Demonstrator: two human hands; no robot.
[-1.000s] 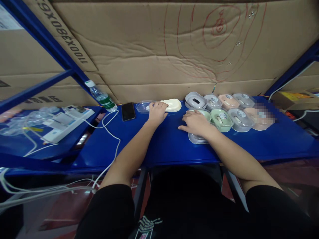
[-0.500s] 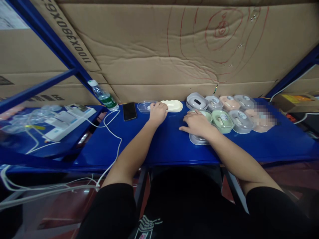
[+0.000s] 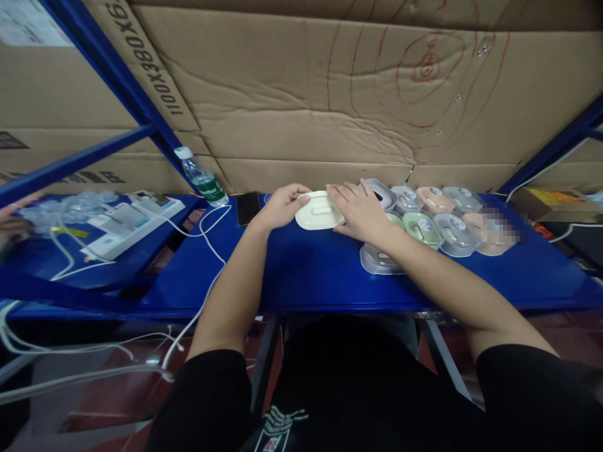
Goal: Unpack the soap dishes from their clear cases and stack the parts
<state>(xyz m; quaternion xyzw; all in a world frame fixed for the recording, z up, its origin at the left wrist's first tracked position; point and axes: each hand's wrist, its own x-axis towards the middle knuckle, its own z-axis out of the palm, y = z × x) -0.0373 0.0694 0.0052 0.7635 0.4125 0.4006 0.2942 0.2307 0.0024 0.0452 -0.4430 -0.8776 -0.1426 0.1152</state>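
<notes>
A cream oval plastic piece [image 3: 320,213] is held between my two hands over the blue table. My left hand [image 3: 284,206] grips its left end, with the thumb on top. On its right end, my right hand [image 3: 360,210] has its fingers closed round the edge. Just right of my right hand are several lidded boxes, among them a green one [image 3: 422,230], a grey one [image 3: 456,234] and a peach one [image 3: 434,199]. Partly under my right forearm lies a clear-lidded grey box [image 3: 377,260].
A phone [image 3: 248,208] and a water bottle [image 3: 207,183] stand at the back left, near a white cable [image 3: 211,246]. Further left are a power strip [image 3: 136,227] and another person's hand [image 3: 14,230]. Cardboard [image 3: 282,94] rises behind the blue table [image 3: 311,289].
Both hands have come together on the cream piece, which has moved slightly nearer. My right hand has left the boxes. Another person's hand has appeared at the far left.
</notes>
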